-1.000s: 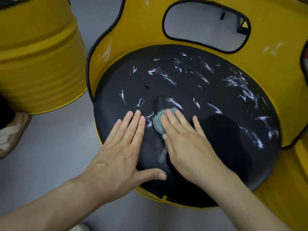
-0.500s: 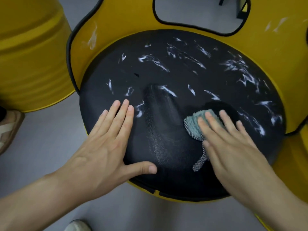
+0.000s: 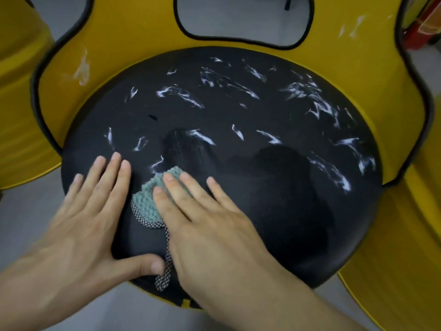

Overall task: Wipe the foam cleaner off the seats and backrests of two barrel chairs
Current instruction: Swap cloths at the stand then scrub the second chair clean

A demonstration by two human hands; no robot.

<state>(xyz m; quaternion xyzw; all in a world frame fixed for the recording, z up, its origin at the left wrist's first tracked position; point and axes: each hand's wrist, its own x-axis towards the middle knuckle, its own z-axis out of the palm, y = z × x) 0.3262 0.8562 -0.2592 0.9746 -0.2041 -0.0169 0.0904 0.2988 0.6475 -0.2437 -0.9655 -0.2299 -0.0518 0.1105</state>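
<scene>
Teal knitted cloth on the black seat near its front edge, long axis front to back, checkered tail pointing frontward. Pressed flat under the right hand, grip apart, fingers straight. Flat just beside, the left hand, grip likewise apart.

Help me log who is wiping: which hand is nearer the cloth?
Right. The right hand lies flat on the cloth, fingers pressing it to the seat. The left hand rests on the seat just left of it, thumb tip by its trailing strip.
</scene>
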